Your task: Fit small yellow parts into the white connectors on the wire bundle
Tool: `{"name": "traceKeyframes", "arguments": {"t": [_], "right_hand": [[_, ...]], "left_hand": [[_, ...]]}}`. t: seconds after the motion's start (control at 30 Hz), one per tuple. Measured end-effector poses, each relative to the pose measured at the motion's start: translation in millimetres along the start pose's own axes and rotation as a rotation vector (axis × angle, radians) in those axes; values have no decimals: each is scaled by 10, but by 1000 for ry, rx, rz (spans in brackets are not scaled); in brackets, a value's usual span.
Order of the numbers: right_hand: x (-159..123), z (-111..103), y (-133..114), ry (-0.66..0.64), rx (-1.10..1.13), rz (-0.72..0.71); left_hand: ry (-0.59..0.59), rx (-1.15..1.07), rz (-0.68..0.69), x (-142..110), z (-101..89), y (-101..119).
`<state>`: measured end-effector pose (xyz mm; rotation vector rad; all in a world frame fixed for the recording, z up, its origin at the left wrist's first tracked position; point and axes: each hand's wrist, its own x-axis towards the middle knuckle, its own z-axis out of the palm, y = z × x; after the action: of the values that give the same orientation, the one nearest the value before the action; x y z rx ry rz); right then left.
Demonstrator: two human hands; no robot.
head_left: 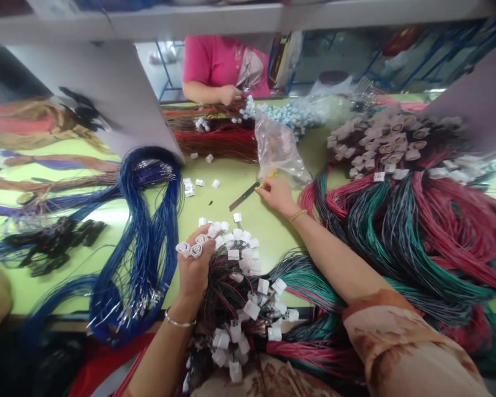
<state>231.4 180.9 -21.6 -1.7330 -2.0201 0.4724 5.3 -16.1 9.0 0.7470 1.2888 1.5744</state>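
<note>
My left hand (195, 270) is closed around several white plug connectors (196, 245), their openings facing up. Dark and red wires (225, 300) with more white connectors (242, 248) on their ends bunch beside that hand. Farther forward, my right hand (276, 196) has its thumb and fingers pinched at the near-right end of a thin, flat, dark blade-like tool (243, 197). This tool slants low over the green table (215, 171); I cannot tell whether it rests on it. Another cluster of white connectors (231, 344) hangs over my lap.
Blue wire bundles (149, 204) lie to the left, near black connectors (58, 240). Red, green and black wires (380, 220) heap at the right below white connectors (391, 138). A clear plastic bag (279, 146) stands ahead. Across the table, a person in pink (215, 63) handles wires.
</note>
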Motion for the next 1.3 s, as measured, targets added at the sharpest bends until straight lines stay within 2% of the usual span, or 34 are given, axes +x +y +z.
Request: {"name": "traceKeyframes", "arguments": {"t": [0.1,0.2,0.33,0.43,0.5,0.6,0.67,0.77,0.83,1.1,1.3], "right_hand": [[3,-68,-5,-25,68,-19],[-58,-128,-100,-128,423,60],[-291,-177,-453,-402,990,111],[-538,-235,-761,-576,1164,49],[-701,-273,-928,-621,1169,-4],[-896,-289,-1091,-572,1093,-125],[-979,-271,-1143,-437,984,-290],[-1040,-221,-1160,-161,773,-620],[-1061,-191,-1155,-57,682,-757],[-1158,-185,-1183,6,527,-788],[-1208,-194,-1204,-17,580,-637]], "left_hand": [[46,14,-1,8,20,44],[40,-48,-48,14,42,88],[10,-110,-103,22,54,108],[48,-146,-142,22,58,112],[33,-153,-162,20,57,117],[-17,-140,-163,20,48,125],[-32,-130,-162,25,38,128],[-69,-115,-173,35,23,129],[-90,-107,-177,41,19,133],[-83,-106,-182,43,41,160],[-73,-73,-150,40,38,143]]}}
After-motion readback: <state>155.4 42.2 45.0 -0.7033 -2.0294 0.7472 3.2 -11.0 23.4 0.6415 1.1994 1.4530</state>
